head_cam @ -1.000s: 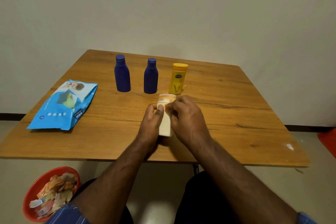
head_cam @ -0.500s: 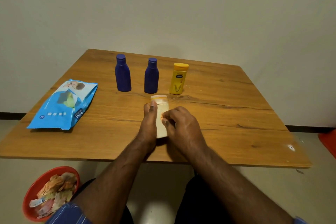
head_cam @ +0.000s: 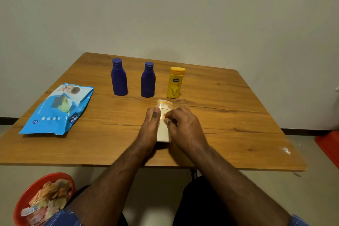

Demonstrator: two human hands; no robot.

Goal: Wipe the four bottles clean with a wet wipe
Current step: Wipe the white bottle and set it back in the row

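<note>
A cream bottle (head_cam: 163, 130) with a pale cap stands near the table's front edge between my two hands. My left hand (head_cam: 150, 126) grips its left side, thumb up along the body. My right hand (head_cam: 183, 126) presses curled fingers against its right front; whatever lies under those fingers is hidden, and I cannot make out a wipe. Behind stand two dark blue bottles (head_cam: 119, 78) (head_cam: 148, 80) and a yellow bottle (head_cam: 175, 83) in a row. The blue wet-wipe pack (head_cam: 58, 110) lies at the left.
The wooden table (head_cam: 238, 115) reaches to a plain wall behind. A red bowl (head_cam: 23, 198) filled with crumpled scraps sits on the floor at lower left. Something red (head_cam: 330, 143) lies on the floor at the right edge.
My right hand has slid from the bottle's cap down onto its body, uncovering the cap. The left hand keeps its grip, and the bottle stays in nearly the same spot.
</note>
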